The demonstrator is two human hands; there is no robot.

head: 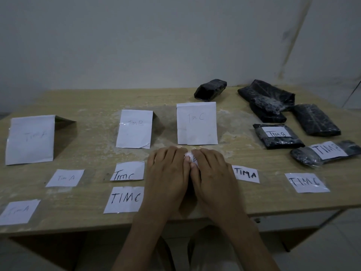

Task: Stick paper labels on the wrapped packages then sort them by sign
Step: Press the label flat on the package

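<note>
Head view: left hand (168, 173), right hand (214, 174), grip spread, press label (193, 160); axis hidden.

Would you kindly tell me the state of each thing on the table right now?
left hand: flat, pressing centre label
right hand: flat, pressing it too
centre label: mostly covered
Tim A sign, Tim B sign, Tim C sign: standing
labelled packages: marked TIM B, unsorted
bare packages: unlabelled
loose labels: lying flat, not on packages

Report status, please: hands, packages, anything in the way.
Both flat: left hand and right hand pressing one label. Two labelled packages at right, several bare packages behind. Nothing blocking.
</note>
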